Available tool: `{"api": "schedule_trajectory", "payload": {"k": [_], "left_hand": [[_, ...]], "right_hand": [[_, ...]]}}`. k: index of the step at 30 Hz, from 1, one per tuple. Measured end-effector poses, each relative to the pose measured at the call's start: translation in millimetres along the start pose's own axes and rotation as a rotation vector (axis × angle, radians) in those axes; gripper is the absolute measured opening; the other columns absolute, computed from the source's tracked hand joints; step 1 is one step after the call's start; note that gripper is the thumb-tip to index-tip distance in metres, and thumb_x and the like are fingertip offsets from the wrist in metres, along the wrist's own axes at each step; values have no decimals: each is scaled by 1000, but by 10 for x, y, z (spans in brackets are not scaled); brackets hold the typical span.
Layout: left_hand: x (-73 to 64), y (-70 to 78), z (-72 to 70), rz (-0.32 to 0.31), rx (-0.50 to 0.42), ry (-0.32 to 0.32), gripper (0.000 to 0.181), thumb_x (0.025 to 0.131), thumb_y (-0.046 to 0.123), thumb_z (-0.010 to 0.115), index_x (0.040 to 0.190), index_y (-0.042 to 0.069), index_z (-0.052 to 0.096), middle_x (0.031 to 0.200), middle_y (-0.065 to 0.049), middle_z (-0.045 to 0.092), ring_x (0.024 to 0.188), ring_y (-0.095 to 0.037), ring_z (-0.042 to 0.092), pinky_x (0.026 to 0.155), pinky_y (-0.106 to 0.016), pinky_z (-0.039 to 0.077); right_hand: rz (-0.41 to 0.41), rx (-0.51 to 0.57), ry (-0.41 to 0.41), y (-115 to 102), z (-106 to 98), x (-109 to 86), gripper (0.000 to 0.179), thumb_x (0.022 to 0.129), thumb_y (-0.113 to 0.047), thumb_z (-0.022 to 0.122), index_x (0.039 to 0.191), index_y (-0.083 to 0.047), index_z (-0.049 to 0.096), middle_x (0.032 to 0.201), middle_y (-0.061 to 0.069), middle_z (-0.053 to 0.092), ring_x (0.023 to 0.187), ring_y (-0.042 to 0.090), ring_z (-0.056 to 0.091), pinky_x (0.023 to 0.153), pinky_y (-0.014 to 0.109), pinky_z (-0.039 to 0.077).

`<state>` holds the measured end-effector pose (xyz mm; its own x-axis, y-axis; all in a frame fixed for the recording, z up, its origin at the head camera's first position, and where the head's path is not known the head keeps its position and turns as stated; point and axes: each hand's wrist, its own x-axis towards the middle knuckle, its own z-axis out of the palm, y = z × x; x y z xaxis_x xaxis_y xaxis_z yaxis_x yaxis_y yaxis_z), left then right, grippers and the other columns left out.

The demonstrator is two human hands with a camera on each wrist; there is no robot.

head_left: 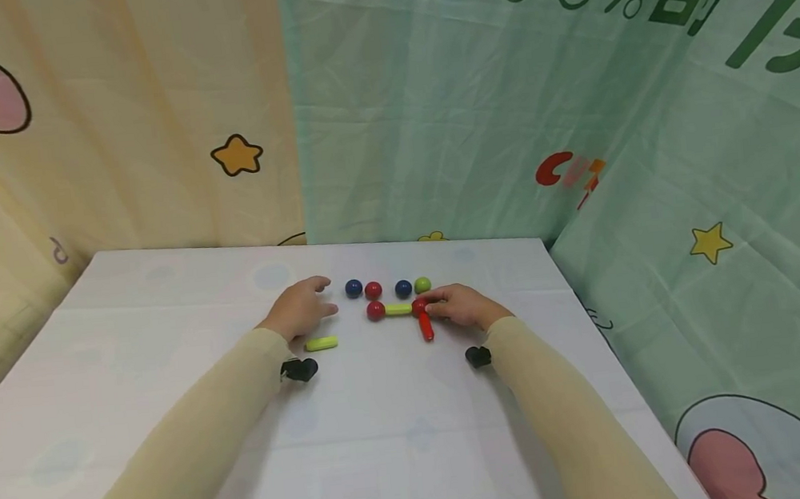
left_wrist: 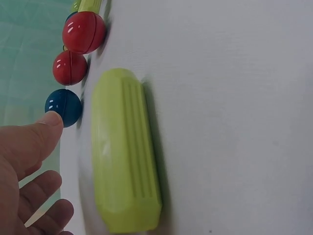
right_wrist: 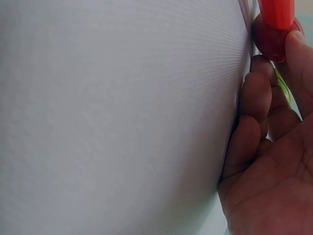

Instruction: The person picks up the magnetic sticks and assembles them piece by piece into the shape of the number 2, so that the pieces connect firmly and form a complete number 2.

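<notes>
My right hand (head_left: 465, 306) pinches a red ball (head_left: 418, 305) between thumb and fingers. That ball joins a yellow-green stick (head_left: 398, 309) and a red stick (head_left: 427, 328), which points toward me. On the yellow-green stick's other end sits another red ball (head_left: 375, 310). My left hand (head_left: 297, 309) hovers over the table's middle, thumb and fingers spread with nothing between them; a blue ball (head_left: 354, 288) is nearest its fingertips. A loose yellow-green stick (head_left: 321, 343), grooved along its side in the left wrist view, lies just below that hand.
Behind the joined pieces stand a loose red ball (head_left: 373, 290), a second blue ball (head_left: 404, 288) and a green ball (head_left: 423, 284), in a row with the first blue one. The white table (head_left: 363, 462) ends at printed curtains (head_left: 388, 122) at the back and right.
</notes>
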<state>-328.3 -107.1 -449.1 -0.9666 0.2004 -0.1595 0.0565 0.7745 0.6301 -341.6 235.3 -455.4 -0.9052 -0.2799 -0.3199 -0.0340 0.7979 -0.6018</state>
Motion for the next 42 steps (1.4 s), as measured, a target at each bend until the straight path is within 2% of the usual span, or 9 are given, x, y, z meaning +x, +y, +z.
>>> {"api": "schedule_trajectory", "payload": {"k": [6, 17, 24, 29, 42], "left_hand": [[85, 35, 47, 20, -34, -2, 63, 102, 29, 69, 157, 11, 46, 159, -15, 52, 151, -40, 42, 125, -58, 32], [234, 189, 133, 26, -47, 2, 58, 102, 22, 68, 156, 11, 49, 156, -17, 54, 150, -42, 44, 125, -59, 32], [378, 181, 236, 6, -24, -2, 55, 104, 23, 67, 155, 15, 50, 155, -15, 56, 148, -40, 48, 123, -60, 35], [368, 223, 244, 9, -15, 17, 50, 105, 23, 65, 152, 15, 54, 155, -16, 56, 147, -41, 48, 122, -60, 36], [367, 266, 252, -10, -1, 40, 40, 105, 24, 66, 143, 15, 59, 150, -15, 60, 141, -40, 54, 120, -60, 40]], "right_hand": [[9, -3, 1, -6, -3, -4, 37, 106, -30, 64, 141, -22, 69, 141, 6, 65, 126, 27, 53, 117, 48, 44], [-28, -38, -12, -41, -17, -51, 39, 107, -32, 62, 143, -20, 67, 148, 8, 63, 143, 30, 51, 124, 51, 37], [1, -7, -12, -65, -4, -53, 38, 106, -31, 64, 142, -21, 68, 143, 7, 65, 136, 29, 52, 122, 50, 40], [-2, -2, -7, -53, -8, -47, 36, 106, -30, 64, 141, -21, 69, 143, 6, 65, 134, 28, 53, 122, 50, 40], [-10, -28, -7, -6, -19, -21, 38, 106, -33, 64, 143, -24, 67, 147, 8, 63, 144, 32, 49, 126, 53, 34]]}}
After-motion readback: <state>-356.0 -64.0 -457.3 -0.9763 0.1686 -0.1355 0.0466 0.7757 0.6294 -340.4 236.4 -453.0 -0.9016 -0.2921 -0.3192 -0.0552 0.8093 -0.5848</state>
